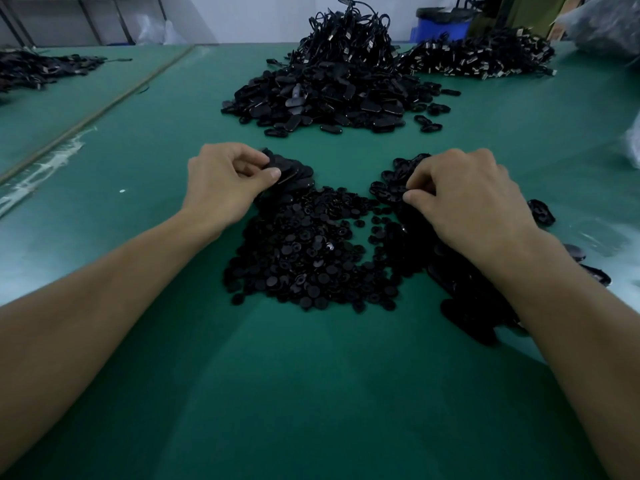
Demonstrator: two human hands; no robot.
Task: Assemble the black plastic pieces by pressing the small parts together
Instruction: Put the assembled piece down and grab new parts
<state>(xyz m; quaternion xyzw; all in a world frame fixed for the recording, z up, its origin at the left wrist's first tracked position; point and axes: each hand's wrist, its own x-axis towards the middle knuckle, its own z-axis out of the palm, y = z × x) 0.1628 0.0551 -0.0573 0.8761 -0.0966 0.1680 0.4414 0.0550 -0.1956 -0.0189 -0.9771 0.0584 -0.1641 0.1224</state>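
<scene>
A heap of small round black discs [304,251] lies on the green table between my hands. My left hand [227,181] holds a fanned stack of flat black oval pieces [294,171] between thumb and curled fingers, above the heap's far left edge. My right hand [464,195] has its fingers curled down into a group of black oval frame pieces [389,188] and pinches one of them. More black oval pieces [460,306] lie under and beside my right forearm.
A large mound of black oval pieces [329,98] topped with cables [349,32] sits farther back at the centre. Another cable pile [481,57] lies at the back right, a dark pile [38,67] at the far left. A blue bin [440,26] stands behind.
</scene>
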